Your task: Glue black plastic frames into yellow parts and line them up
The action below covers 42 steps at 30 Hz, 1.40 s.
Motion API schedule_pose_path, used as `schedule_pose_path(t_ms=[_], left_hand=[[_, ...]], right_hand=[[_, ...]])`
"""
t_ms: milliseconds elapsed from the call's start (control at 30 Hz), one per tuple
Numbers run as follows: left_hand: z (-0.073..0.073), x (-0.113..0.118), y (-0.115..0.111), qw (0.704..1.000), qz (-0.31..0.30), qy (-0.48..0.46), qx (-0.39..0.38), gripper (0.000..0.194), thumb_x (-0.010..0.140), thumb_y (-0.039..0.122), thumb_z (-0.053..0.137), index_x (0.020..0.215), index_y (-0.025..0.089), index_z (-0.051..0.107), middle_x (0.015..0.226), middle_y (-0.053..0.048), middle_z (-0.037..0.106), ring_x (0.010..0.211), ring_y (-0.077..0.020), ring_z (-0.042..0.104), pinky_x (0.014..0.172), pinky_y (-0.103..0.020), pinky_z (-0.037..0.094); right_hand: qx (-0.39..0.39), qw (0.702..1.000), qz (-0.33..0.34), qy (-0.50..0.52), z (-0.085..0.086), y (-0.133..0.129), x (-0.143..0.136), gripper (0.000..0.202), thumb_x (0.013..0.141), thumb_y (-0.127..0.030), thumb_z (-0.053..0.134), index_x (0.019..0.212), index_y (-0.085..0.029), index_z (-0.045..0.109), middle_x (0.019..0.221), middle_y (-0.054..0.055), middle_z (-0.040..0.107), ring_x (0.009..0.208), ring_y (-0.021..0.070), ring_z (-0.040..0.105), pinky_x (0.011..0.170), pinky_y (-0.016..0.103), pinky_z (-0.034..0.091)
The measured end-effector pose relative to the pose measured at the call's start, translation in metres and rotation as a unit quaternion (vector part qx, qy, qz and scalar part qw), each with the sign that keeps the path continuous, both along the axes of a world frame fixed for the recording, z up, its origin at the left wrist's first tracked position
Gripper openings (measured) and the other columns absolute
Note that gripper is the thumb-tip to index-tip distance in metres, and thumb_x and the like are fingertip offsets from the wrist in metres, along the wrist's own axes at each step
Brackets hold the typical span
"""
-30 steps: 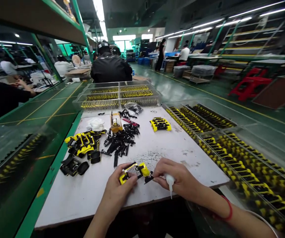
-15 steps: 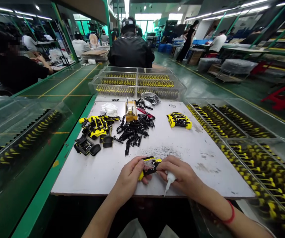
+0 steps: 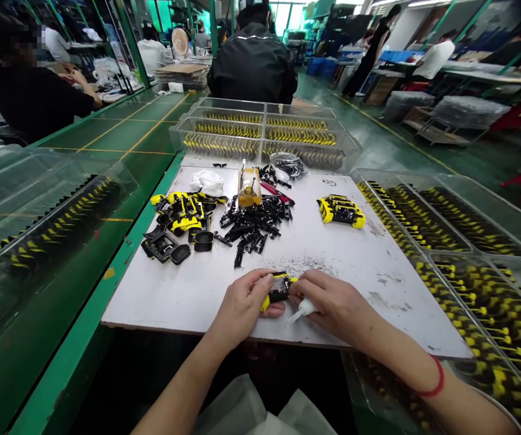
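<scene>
The yellow-and-black part is being gripped by the left hand; beside that grip, a white-tipped bottle is being held in the right hand.

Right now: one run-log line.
left hand: holds yellow-black piece | right hand: white nozzled bottle, fingers at piece | board: black parts pile, yellow-black pile | beyond: clear compartmented tray

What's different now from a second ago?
The right hand has moved closer to the left hand, its fingertips now against the yellow-and-black piece. The white bottle has swung its nozzle leftward. Both hands keep their holds; the black parts pile stays put.
</scene>
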State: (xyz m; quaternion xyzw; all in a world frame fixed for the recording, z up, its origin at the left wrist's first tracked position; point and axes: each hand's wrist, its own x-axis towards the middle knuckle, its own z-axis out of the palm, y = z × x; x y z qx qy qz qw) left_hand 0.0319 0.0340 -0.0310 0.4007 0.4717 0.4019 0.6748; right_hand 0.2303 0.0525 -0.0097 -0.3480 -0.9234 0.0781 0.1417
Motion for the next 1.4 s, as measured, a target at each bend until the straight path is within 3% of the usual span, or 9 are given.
schedule_pose_path(t_ms=[167, 467, 667, 733, 867, 967, 1067, 1167, 1400], left_hand=[[0.008, 0.001, 0.003, 0.995, -0.023, -0.058, -0.078, 0.041, 0.083, 0.044, 0.059, 0.114, 0.017, 0.058, 0.083, -0.006, 0.067, 0.067, -0.0170, 0.068, 0.066, -0.030, 0.058], [0.006, -0.003, 0.004, 0.994, -0.044, -0.078, -0.067, 0.040, 0.084, 0.046, 0.057, 0.111, 0.016, 0.060, 0.083, -0.006, 0.069, 0.067, -0.0148, 0.068, 0.061, -0.023, 0.057], [0.005, -0.004, 0.003, 0.994, -0.056, -0.083, -0.050, 0.043, 0.082, 0.046, 0.061, 0.112, 0.015, 0.060, 0.085, -0.007, 0.069, 0.070, -0.0140, 0.068, 0.067, -0.024, 0.057], [0.004, -0.004, 0.003, 0.993, -0.060, -0.087, -0.045, 0.044, 0.077, 0.040, 0.069, 0.111, 0.015, 0.060, 0.086, -0.007, 0.069, 0.074, -0.0149, 0.068, 0.072, -0.027, 0.057], [0.002, -0.005, 0.001, 0.993, -0.056, -0.090, -0.046, 0.049, 0.073, 0.033, 0.074, 0.115, 0.013, 0.057, 0.085, -0.008, 0.070, 0.074, -0.0162, 0.068, 0.074, -0.031, 0.057], [0.001, -0.007, 0.001, 0.993, -0.069, -0.086, -0.043, 0.044, 0.078, 0.033, 0.069, 0.116, 0.014, 0.056, 0.086, -0.009, 0.071, 0.074, -0.0159, 0.069, 0.073, -0.029, 0.057], [0.001, -0.009, 0.001, 0.992, -0.086, -0.082, -0.041, 0.040, 0.080, 0.032, 0.067, 0.115, 0.014, 0.057, 0.085, -0.009, 0.071, 0.074, -0.0160, 0.069, 0.072, -0.028, 0.057], [0.002, -0.010, 0.001, 0.991, -0.098, -0.080, -0.033, 0.039, 0.081, 0.031, 0.066, 0.114, 0.014, 0.058, 0.086, -0.010, 0.071, 0.074, -0.0158, 0.069, 0.071, -0.027, 0.057], [0.000, -0.012, 0.001, 0.991, -0.112, -0.071, -0.036, 0.044, 0.080, 0.034, 0.067, 0.116, 0.013, 0.056, 0.085, -0.010, 0.070, 0.074, -0.0173, 0.070, 0.071, -0.029, 0.057]], right_hand=[[0.007, 0.999, 0.019, -0.027, 0.005, 0.004, 0.001, 0.024, 0.070, -0.002, 0.050, 0.085, -0.020, 0.053, 0.081, 0.002, 0.054, 0.072, 0.0155, 0.052, 0.061, 0.023, 0.040], [0.047, 0.997, 0.022, -0.058, 0.015, 0.001, -0.007, 0.021, 0.071, -0.003, 0.055, 0.082, -0.020, 0.050, 0.077, 0.002, 0.055, 0.067, 0.0161, 0.054, 0.056, 0.024, 0.038], [0.074, 0.995, 0.011, -0.069, 0.011, -0.001, -0.009, 0.016, 0.074, -0.005, 0.054, 0.080, -0.019, 0.050, 0.075, 0.004, 0.055, 0.068, 0.0182, 0.055, 0.056, 0.026, 0.039], [0.050, 0.997, 0.004, -0.056, 0.009, -0.001, -0.007, 0.017, 0.074, -0.005, 0.054, 0.082, -0.019, 0.052, 0.077, 0.004, 0.056, 0.070, 0.0184, 0.055, 0.057, 0.026, 0.040], [-0.085, 0.995, -0.031, 0.050, 0.011, 0.001, 0.000, 0.014, 0.079, -0.008, 0.053, 0.086, -0.020, 0.056, 0.084, 0.002, 0.058, 0.076, 0.0156, 0.057, 0.065, 0.025, 0.044], [-0.188, 0.962, -0.129, 0.150, 0.014, 0.005, 0.006, 0.014, 0.087, -0.028, 0.053, 0.098, -0.021, 0.057, 0.090, 0.003, 0.060, 0.077, 0.0155, 0.059, 0.068, 0.027, 0.046], [-0.357, 0.888, -0.215, 0.193, 0.015, 0.005, 0.008, 0.036, 0.087, -0.045, 0.051, 0.111, -0.019, 0.052, 0.076, 0.000, 0.060, 0.056, 0.0123, 0.054, 0.053, 0.026, 0.044], [-0.491, 0.814, -0.218, 0.221, 0.015, 0.002, 0.003, 0.042, 0.085, -0.049, 0.053, 0.110, -0.016, 0.052, 0.057, -0.005, 0.052, 0.046, 0.0095, 0.045, 0.045, 0.022, 0.038], [-0.549, 0.756, -0.236, 0.267, 0.007, -0.002, -0.006, 0.038, 0.079, -0.044, 0.062, 0.102, -0.016, 0.055, 0.053, -0.007, 0.047, 0.044, 0.0069, 0.037, 0.039, 0.018, 0.029]])
